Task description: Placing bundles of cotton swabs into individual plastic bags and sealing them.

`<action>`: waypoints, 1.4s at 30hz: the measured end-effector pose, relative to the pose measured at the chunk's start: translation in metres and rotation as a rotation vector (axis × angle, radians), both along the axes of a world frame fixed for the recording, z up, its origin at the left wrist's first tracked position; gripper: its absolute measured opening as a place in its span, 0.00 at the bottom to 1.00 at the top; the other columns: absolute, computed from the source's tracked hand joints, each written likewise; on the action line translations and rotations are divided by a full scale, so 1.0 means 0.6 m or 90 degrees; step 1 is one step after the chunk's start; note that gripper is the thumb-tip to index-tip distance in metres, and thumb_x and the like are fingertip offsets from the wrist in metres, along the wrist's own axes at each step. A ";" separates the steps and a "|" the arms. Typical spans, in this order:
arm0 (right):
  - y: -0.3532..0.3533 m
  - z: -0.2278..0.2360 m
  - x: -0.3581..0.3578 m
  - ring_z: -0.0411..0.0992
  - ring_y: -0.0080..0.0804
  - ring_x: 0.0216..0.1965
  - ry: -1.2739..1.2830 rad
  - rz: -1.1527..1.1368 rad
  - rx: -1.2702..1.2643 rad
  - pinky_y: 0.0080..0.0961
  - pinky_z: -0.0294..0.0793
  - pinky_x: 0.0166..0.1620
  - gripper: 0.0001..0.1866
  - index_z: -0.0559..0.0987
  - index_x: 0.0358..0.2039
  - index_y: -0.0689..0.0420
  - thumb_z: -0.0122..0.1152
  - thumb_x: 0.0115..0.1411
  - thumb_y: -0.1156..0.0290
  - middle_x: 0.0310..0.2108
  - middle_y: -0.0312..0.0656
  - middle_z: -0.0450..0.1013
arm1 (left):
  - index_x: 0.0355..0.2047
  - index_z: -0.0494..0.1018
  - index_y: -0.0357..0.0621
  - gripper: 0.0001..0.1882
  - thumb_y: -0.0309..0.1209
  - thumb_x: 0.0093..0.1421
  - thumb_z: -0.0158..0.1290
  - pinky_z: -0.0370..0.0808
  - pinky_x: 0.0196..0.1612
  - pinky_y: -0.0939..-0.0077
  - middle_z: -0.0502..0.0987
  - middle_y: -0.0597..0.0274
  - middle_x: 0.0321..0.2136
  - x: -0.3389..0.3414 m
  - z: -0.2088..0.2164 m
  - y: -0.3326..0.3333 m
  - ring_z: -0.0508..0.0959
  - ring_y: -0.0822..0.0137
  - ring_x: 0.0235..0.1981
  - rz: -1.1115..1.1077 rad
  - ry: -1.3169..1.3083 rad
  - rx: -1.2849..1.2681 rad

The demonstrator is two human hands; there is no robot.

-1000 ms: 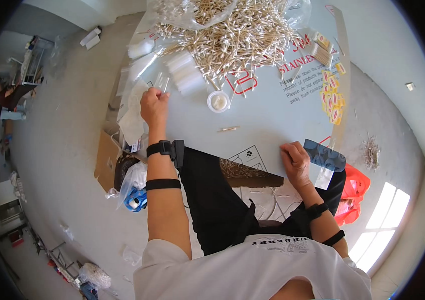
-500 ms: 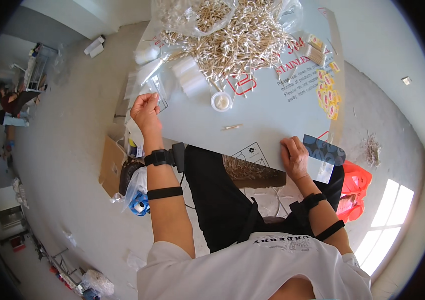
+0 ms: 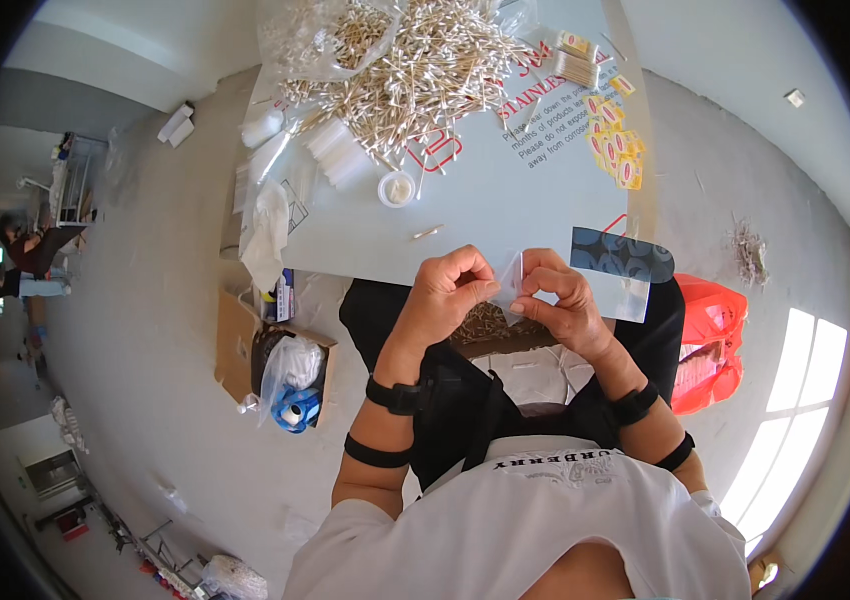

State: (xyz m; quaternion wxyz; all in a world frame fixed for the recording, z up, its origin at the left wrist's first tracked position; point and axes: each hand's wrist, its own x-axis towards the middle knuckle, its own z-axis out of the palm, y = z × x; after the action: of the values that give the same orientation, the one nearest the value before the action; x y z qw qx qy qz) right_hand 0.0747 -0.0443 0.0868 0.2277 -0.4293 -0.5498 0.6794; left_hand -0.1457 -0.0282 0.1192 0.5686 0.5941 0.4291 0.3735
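My left hand and my right hand are close together above the table's near edge. Between them is a small clear plastic bag, its sides pinched by the fingers of both. Just beyond my left hand a couple of loose cotton swabs lie on the table. Farther off stands a small round white tub, beside a stack of clear plastic bags. A big heap of cotton swabs covers the far part, partly under clear plastic. Several yellow labels lie at the right, near bundled swabs.
A dark blue patterned sheet rests at the table's right corner. Below the near edge is a container of swabs. An open cardboard box stands on the floor at left, a red bag at right. Another person is far left.
My left hand has come across from the table's left side to the middle. My right hand has lifted off the table to meet it, and both now hold the bag.
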 end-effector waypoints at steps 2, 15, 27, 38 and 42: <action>-0.010 0.022 -0.007 0.59 0.36 0.66 0.047 -0.218 0.301 0.37 0.48 0.69 0.27 0.78 0.48 0.56 0.77 0.46 0.67 0.59 0.45 0.67 | 0.26 0.72 0.38 0.06 0.18 0.56 0.59 0.68 0.30 0.85 0.74 0.71 0.23 -0.012 0.001 0.020 0.70 0.82 0.26 -0.088 0.044 -0.086; -0.023 -0.009 0.024 0.65 0.14 0.24 0.140 -0.305 -0.017 0.16 0.64 0.29 0.08 0.78 0.29 0.62 0.60 0.64 0.72 0.21 0.30 0.70 | 0.31 0.78 0.38 0.04 0.26 0.57 0.57 0.75 0.35 0.64 0.77 0.55 0.27 -0.080 -0.096 0.145 0.78 0.57 0.30 0.356 0.602 0.296; -0.019 -0.014 0.040 0.66 0.15 0.22 0.239 -0.423 -0.034 0.16 0.65 0.27 0.07 0.79 0.29 0.62 0.59 0.63 0.74 0.20 0.32 0.72 | 0.28 0.76 0.40 0.04 0.24 0.55 0.52 0.76 0.36 0.51 0.78 0.49 0.30 -0.094 -0.094 0.183 0.79 0.43 0.32 0.219 0.878 0.230; -0.024 0.037 0.093 0.64 0.16 0.18 0.069 -0.162 -0.085 0.18 0.64 0.23 0.07 0.80 0.27 0.63 0.64 0.58 0.72 0.17 0.32 0.69 | 0.38 0.77 0.35 0.08 0.27 0.60 0.56 0.74 0.33 0.71 0.76 0.58 0.25 0.107 0.005 0.021 0.78 0.65 0.27 -0.129 0.220 0.145; -0.041 0.020 0.127 0.64 0.17 0.18 0.053 -0.148 -0.098 0.18 0.64 0.22 0.07 0.80 0.26 0.63 0.63 0.56 0.72 0.17 0.31 0.68 | 0.34 0.77 0.33 0.07 0.26 0.60 0.57 0.72 0.30 0.75 0.77 0.57 0.25 0.143 -0.002 -0.018 0.75 0.70 0.25 -0.181 0.232 -0.072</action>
State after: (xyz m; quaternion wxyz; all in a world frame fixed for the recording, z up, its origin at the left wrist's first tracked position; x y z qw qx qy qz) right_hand 0.1509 -0.0690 0.0989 0.2938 -0.4776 -0.4330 0.7058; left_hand -0.0601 -0.0389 0.1183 0.5611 0.6734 0.4569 0.1516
